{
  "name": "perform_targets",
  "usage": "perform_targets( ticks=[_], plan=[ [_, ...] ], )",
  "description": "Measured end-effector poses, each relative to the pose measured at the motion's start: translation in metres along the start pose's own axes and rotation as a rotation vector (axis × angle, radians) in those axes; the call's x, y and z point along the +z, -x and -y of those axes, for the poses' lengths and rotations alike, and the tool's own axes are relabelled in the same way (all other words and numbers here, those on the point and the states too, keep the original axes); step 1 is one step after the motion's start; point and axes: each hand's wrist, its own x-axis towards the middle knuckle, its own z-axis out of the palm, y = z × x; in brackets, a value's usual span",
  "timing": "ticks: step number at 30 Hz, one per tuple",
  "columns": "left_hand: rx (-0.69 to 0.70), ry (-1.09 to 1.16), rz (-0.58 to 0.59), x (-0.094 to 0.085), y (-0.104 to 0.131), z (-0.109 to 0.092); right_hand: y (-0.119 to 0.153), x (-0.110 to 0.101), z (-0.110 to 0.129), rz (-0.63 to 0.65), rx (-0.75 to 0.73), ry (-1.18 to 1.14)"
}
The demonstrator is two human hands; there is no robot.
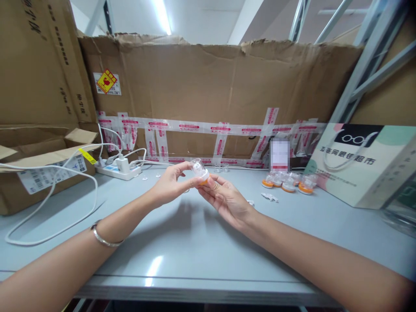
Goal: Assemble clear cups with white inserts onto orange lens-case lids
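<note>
A small clear-domed piece [199, 170] with a white middle and an orange base is held up above the table, between both hands. My left hand [171, 183] pinches it from the left, thumb and finger on its side. The fingers of my right hand [226, 197] close round its orange base from the right and below. Several similar clear and orange pieces [288, 186] stand together on the table at the right. Small white parts [269, 197] lie in front of them. A few white discs [144, 178] are on the table left of my hands.
A power strip [120, 172] with white cables and an open carton [48, 169] are at the left. A large cardboard sheet [201, 82] stands behind the table [182, 260]. At the right are a phone-like screen [280, 154] and a paper bag [344, 182].
</note>
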Motion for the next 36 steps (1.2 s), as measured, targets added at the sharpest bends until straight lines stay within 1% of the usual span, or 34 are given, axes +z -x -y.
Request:
perform_targets(
  ticks=[3,7,9,12,15,20,24,26,30,33,36],
  plan=[
    [0.029,-0.047,-0.009,-0.0027,-0.0001,-0.0025,-0.0004,0.0002,0.0011,0.027,-0.011,-0.007],
    [0.119,-0.116,-0.004,-0.0038,0.0005,-0.0034,-0.0011,-0.0012,-0.0014,-0.016,0.013,-0.048],
    [0.132,-0.131,-0.004,-0.0032,0.0008,-0.0041,-0.0012,-0.0018,-0.0032,-0.036,0.019,-0.069],
    [0.082,-0.145,-0.022,-0.0017,0.0006,-0.0057,-0.0006,-0.0009,-0.0043,-0.055,0.013,-0.070],
    [0.008,-0.102,-0.025,-0.0006,-0.0001,-0.0054,0.0009,0.0021,-0.0034,-0.073,0.003,-0.069],
    [-0.044,0.030,0.002,0.0019,-0.0003,-0.0006,0.0031,0.0062,-0.0017,-0.089,-0.016,-0.096],
    [-0.084,0.090,0.042,0.0028,0.0004,0.0013,0.0043,0.0061,-0.0018,-0.092,-0.022,-0.114],
    [-0.073,0.069,0.053,0.0021,0.0004,0.0004,0.0048,0.0059,-0.0018,-0.096,-0.024,-0.123],
    [-0.020,-0.043,0.020,0.0005,0.0002,-0.0033,0.0051,0.0064,-0.0006,-0.090,-0.038,-0.127],
    [-0.008,-0.059,0.006,0.0009,0.0005,-0.0045,0.0052,0.0066,0.0000,-0.093,-0.038,-0.129],
    [0.014,-0.093,-0.043,0.0025,0.0011,-0.0039,0.0059,0.0068,0.0001,-0.091,-0.040,-0.128]
  ],
)
